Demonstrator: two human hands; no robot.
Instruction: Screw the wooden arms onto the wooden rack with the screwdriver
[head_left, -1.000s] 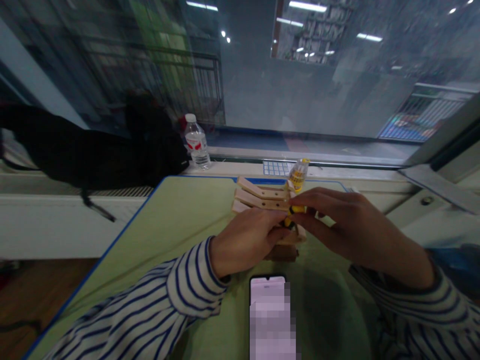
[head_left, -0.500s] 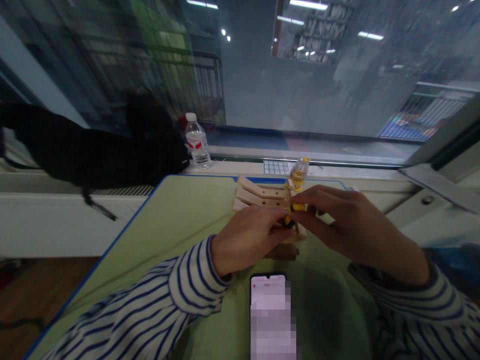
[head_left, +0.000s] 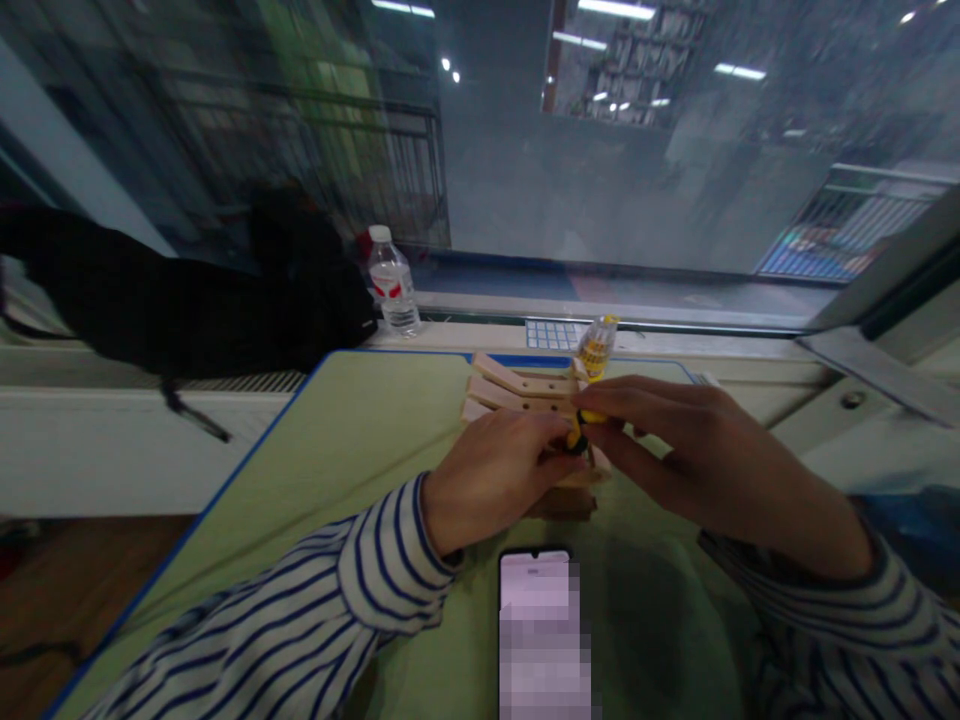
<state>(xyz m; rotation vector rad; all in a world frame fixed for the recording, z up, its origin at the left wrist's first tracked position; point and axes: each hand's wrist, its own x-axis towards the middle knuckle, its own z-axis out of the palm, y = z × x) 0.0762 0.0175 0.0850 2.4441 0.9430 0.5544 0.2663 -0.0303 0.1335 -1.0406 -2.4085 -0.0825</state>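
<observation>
Between the left hand (head_left: 491, 475) and the right hand (head_left: 694, 450) sits a small yellow-and-black piece (head_left: 575, 438), at the right end of the slatted wooden assembly (head_left: 510, 378). Both hands pinch it, their fingertips almost meeting. Compared with half a second ago, the right fingertips lie slightly further left and less yellow shows between them; the left hand looks unchanged. Nearer on the bench (head_left: 360, 430) lies a phone (head_left: 536, 625); beyond the assembly stands a yellow-labelled bottle (head_left: 596, 350).

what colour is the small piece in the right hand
Yellow and black; the right hand partly hides the piece, best seen in the head view.
</observation>
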